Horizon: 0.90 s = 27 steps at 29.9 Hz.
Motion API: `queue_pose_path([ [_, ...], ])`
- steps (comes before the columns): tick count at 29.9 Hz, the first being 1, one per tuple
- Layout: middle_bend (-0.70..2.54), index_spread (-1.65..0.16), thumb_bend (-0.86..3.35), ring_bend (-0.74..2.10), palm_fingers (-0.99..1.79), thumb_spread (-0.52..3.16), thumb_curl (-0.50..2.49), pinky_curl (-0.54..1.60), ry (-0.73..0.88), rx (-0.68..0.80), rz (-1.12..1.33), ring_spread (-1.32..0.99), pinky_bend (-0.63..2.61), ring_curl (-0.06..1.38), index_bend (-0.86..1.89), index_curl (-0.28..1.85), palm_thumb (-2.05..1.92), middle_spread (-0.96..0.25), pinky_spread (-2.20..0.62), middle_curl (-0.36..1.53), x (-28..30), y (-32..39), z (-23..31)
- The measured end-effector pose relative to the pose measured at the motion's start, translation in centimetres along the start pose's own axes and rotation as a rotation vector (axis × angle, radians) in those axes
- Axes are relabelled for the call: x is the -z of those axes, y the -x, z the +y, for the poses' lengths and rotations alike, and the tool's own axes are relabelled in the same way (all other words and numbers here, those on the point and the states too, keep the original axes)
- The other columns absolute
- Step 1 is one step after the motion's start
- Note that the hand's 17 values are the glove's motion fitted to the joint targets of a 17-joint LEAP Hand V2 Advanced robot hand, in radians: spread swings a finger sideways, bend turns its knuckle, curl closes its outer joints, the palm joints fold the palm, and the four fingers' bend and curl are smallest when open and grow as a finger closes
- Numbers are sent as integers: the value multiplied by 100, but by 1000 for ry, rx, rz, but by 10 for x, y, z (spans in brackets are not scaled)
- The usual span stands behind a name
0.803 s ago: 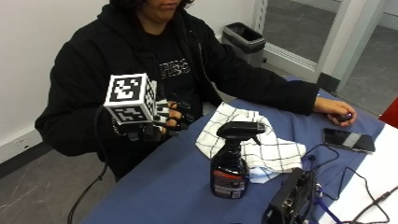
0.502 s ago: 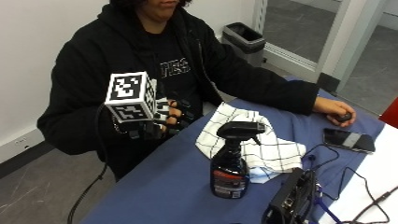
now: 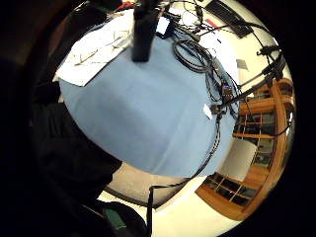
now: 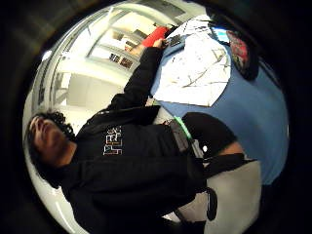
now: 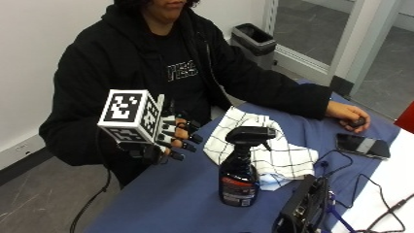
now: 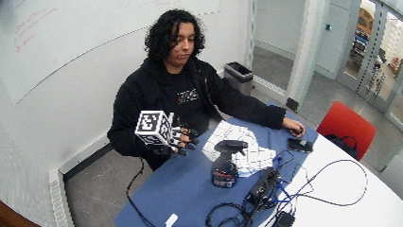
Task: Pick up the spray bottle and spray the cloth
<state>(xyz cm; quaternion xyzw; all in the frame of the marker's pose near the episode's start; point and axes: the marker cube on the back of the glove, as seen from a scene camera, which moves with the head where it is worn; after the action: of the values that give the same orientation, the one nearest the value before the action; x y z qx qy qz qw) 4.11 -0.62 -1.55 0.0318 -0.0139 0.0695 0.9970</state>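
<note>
On blue tablecloth (image 5: pixel 162 194): dark bottle (image 5: pixel 238 172) | checked cloth (image 5: pixel 271 155) | grip (image 5: pixel 171 141) seemingly relaxed, empty

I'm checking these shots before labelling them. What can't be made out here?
- Spray bottle label: too small to read in the outside view.
- Bottle top: cut off by the picture edge in the little finger side palm view.
- Cloth: partly hidden behind the bottle.
- Gloved right hand: palm hidden in the outside view.

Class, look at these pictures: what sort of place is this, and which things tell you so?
Probably an office or meeting room: a whiteboard wall, a glass door, and a red chair.
</note>
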Motion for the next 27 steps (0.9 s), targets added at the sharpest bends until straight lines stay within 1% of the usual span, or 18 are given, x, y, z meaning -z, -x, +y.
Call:
queue_pose_path([
  [5,26,-34,14,45,47,108,23,26,-66,-81,-80,-5,31,26,16,21,59,-4,23,27,16,-25,-22],
  [9,26,-34,14,43,53,109,25,27,-187,-159,-189,-5,31,26,17,23,63,-3,22,28,19,-39,-70],
  [11,26,-33,13,43,57,110,26,27,-217,-180,-267,-4,31,27,17,24,65,-3,22,29,23,-49,-85],
  [16,27,-32,13,41,64,110,29,28,-161,-145,-512,-5,29,27,16,26,70,-3,21,31,43,-80,-87],
  [23,26,-31,11,39,66,107,33,30,-109,-124,-816,-5,28,29,16,27,78,-3,20,33,41,-88,-122],
  [27,25,-29,11,37,69,105,35,30,-90,-109,-950,-5,25,29,17,29,84,-2,19,34,36,-87,-142],
])
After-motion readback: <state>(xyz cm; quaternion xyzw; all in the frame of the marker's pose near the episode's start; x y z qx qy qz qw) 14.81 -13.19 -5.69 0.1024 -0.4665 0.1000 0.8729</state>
